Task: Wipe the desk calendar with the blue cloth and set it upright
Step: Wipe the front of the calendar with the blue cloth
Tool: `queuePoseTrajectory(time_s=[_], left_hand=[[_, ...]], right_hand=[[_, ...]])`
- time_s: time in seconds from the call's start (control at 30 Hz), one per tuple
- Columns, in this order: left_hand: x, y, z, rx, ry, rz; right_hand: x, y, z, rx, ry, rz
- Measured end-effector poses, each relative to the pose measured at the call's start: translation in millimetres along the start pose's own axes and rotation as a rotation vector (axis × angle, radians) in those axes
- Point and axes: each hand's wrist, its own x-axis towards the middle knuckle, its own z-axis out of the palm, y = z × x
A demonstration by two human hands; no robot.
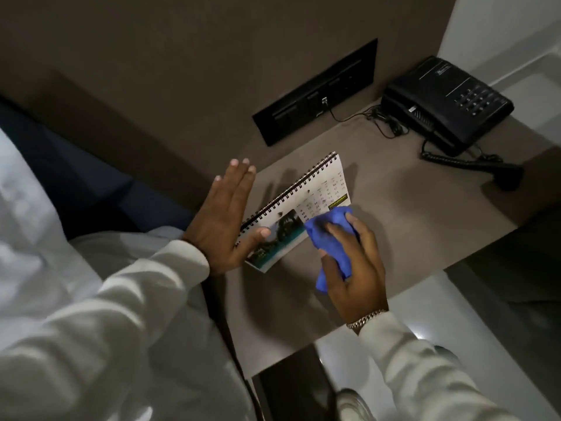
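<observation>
1. Head view: the desk calendar [299, 208] stands tilted on the desk [409, 214]; whether it rests on its own base cannot be told.
2. The left hand [223, 221], fingers spread flat, steadies its spiral side with the thumb on the page.
3. The right hand [353, 265], closed around the blue cloth [329, 243], presses it against the page's lower edge.
4. Judgement: wiping is in hand; next, clear the cloth and stand the calendar squarely.

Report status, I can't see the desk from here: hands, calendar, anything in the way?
Left hand open, steadying calendar. Right hand shut on blue cloth, against its page. Phone well clear.
</observation>
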Motion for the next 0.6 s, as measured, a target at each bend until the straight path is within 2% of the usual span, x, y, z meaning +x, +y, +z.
queuePoseTrajectory(time_s=[0.17, 0.33, 0.47, 0.6], left_hand=[[27.5, -7.3, 9.5, 0.222, -0.154, 0.160], [29.5, -9.3, 13.2, 0.112, -0.194, 0.225], [30.9, -12.3, 14.7, 0.062, -0.201, 0.256], [34.4, -16.2, 16.0, 0.075, -0.216, 0.294]], right_hand=[[8.9, 7.7, 37.7, 0.091, 0.185, -0.078], [15.2, 6.5, 76.6, 0.156, 0.303, -0.115], [16.8, 3.4, 104.2, 0.081, 0.293, -0.140], [13.7, 3.5, 121.7, -0.047, 0.240, -0.071]])
